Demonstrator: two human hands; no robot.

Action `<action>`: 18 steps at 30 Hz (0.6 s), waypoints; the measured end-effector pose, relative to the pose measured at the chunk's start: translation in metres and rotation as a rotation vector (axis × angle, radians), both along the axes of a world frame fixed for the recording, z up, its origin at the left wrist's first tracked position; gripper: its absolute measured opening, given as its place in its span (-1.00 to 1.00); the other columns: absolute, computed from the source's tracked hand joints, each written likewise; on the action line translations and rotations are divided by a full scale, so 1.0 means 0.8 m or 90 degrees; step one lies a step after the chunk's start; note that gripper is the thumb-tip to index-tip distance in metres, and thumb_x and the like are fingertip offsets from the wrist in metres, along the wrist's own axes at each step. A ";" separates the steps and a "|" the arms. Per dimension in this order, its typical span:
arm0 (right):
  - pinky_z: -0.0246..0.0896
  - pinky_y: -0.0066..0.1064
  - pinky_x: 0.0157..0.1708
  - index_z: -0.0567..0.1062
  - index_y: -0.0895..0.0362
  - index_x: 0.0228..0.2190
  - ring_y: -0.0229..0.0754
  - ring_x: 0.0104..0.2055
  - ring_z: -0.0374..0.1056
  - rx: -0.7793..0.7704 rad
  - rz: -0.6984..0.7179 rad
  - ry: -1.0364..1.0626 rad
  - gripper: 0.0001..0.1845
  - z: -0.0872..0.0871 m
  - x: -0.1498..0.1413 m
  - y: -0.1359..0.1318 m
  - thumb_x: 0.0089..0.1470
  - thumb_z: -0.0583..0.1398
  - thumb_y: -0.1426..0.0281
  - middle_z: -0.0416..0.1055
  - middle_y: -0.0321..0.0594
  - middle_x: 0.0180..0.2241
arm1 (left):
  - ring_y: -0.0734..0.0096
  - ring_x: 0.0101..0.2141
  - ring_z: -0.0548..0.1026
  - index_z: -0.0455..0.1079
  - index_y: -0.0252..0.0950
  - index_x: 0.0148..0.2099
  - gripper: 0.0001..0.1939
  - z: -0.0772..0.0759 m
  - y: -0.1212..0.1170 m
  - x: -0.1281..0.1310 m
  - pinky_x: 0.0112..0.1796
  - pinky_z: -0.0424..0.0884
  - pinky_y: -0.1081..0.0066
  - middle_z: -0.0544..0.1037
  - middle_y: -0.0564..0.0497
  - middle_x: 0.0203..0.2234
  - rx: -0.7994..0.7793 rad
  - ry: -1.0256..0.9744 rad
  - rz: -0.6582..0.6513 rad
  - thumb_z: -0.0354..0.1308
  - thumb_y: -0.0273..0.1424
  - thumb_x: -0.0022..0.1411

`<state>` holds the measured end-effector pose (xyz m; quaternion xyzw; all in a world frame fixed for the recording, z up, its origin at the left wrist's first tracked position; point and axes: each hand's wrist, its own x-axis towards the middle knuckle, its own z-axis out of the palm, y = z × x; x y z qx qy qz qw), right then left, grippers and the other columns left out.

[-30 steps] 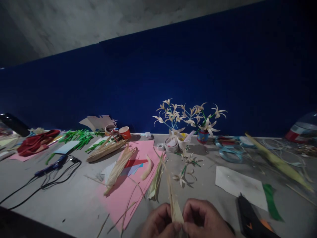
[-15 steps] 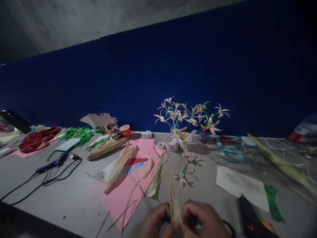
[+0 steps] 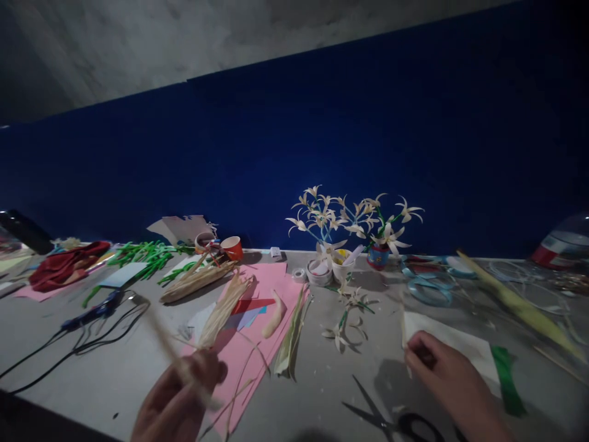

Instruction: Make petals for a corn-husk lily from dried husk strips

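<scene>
My left hand (image 3: 177, 396), low at the left over the edge of the pink paper, is closed on a pale strip of corn husk (image 3: 166, 345) that is smeared by motion. My right hand (image 3: 453, 380) is above the white sheet (image 3: 469, 337) at the right, thumb and forefinger pinched on a thin husk sliver (image 3: 404, 328). Between the hands, open black-handled scissors (image 3: 373, 414) lie on the table. A green-white husk piece (image 3: 289, 344) and dried husks (image 3: 225, 307) rest on and beside the pink paper (image 3: 246, 393).
White husk flowers (image 3: 324, 215) stand in small cups at the back, with a loose flower sprig (image 3: 343, 325) before them. Green stems (image 3: 147, 255) and a cabled blue-black tool (image 3: 94, 310) are at the left. Blue ribbon rolls (image 3: 430, 288) and a long yellowish strip (image 3: 519, 301) lie right.
My hands were together at the bottom centre around one husk piece. They have moved apart, left and right, each with a strip. The scissors now show between them.
</scene>
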<state>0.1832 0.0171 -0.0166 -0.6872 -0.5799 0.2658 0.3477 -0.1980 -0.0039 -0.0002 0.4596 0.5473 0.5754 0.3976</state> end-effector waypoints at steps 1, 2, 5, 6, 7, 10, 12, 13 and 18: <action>0.03 -0.38 -0.47 0.28 0.01 -0.59 -0.16 -0.52 0.20 -0.008 0.005 0.042 -0.81 -0.003 0.005 -0.002 -0.06 0.17 0.24 0.23 -0.41 -0.63 | 0.12 -0.22 0.51 0.49 -0.15 -0.28 -0.77 -0.002 0.015 0.002 -0.22 0.47 0.14 0.57 -0.01 -0.33 0.015 0.023 0.009 0.21 -0.12 0.13; 0.04 -0.39 -0.48 0.28 0.01 -0.60 -0.19 -0.53 0.18 -0.016 0.013 0.091 -0.79 -0.006 0.006 -0.006 -0.07 0.17 0.22 0.20 -0.43 -0.64 | 0.16 -0.30 0.51 0.47 -0.21 -0.31 -0.76 -0.005 0.031 0.006 -0.28 0.49 0.20 0.55 -0.01 -0.40 0.025 0.124 0.014 0.22 -0.14 0.13; 0.06 -0.43 -0.54 0.25 0.03 -0.60 -0.28 -0.60 0.12 -0.051 0.032 0.251 -0.75 -0.015 -0.008 -0.023 -0.08 0.13 0.16 0.12 -0.47 -0.64 | 0.25 -0.49 0.48 0.46 -0.28 -0.33 -0.69 -0.015 0.071 0.028 -0.47 0.45 0.31 0.50 0.03 -0.53 0.000 0.299 -0.074 0.24 -0.11 0.08; 0.04 -0.44 -0.56 0.24 0.04 -0.60 -0.30 -0.62 0.11 -0.066 0.034 0.300 -0.75 -0.018 -0.016 -0.029 -0.08 0.11 0.15 0.11 -0.48 -0.65 | 0.25 -0.53 0.45 0.46 -0.28 -0.25 -0.64 -0.016 0.078 0.036 -0.52 0.42 0.32 0.49 0.03 -0.53 0.003 0.320 -0.060 0.27 -0.10 0.03; 0.03 -0.45 -0.58 0.24 0.04 -0.60 -0.32 -0.64 0.09 -0.079 0.033 0.344 -0.74 -0.020 -0.023 -0.034 -0.08 0.12 0.15 0.12 -0.49 -0.66 | 0.25 -0.53 0.43 0.45 -0.27 -0.21 -0.60 -0.015 0.080 0.046 -0.52 0.40 0.31 0.50 0.01 -0.49 0.014 0.343 -0.031 0.28 -0.10 0.00; -0.04 -0.50 -0.61 0.24 0.06 -0.60 -0.36 -0.66 0.05 -0.099 0.021 0.447 -0.67 -0.026 -0.042 -0.045 -0.10 0.21 0.13 0.15 -0.50 -0.69 | 0.24 -0.50 0.43 0.44 -0.24 -0.23 -0.70 -0.004 0.062 0.087 -0.46 0.38 0.31 0.51 -0.02 -0.47 0.098 0.453 -0.015 0.23 -0.14 0.10; -0.04 -0.52 -0.60 0.27 0.07 -0.60 -0.37 -0.64 0.05 -0.099 0.016 0.495 -0.61 -0.027 -0.051 -0.050 -0.12 0.29 0.10 0.18 -0.49 -0.69 | 0.27 -0.40 0.49 0.44 -0.22 -0.26 -0.86 0.001 0.037 0.126 -0.34 0.40 0.37 0.54 -0.02 -0.42 0.120 0.417 -0.212 0.18 -0.27 0.19; -0.03 -0.53 -0.59 0.29 0.08 -0.60 -0.37 -0.63 0.05 -0.095 0.015 0.515 -0.59 -0.027 -0.055 -0.052 -0.12 0.31 0.09 0.19 -0.49 -0.68 | 0.29 -0.39 0.49 0.44 -0.23 -0.29 -0.90 0.001 0.025 0.147 -0.33 0.39 0.41 0.55 -0.02 -0.42 0.120 0.383 -0.317 0.20 -0.32 0.18; -0.01 -0.56 -0.57 0.37 0.11 -0.58 -0.37 -0.59 0.10 -0.073 0.013 0.602 -0.54 -0.021 -0.067 -0.064 -0.15 0.38 0.03 0.22 -0.48 -0.67 | 0.34 -0.41 0.43 0.42 -0.28 -0.41 -0.82 -0.028 0.000 0.219 -0.33 0.30 0.44 0.48 0.01 -0.51 -0.071 0.137 -0.465 0.20 -0.30 0.18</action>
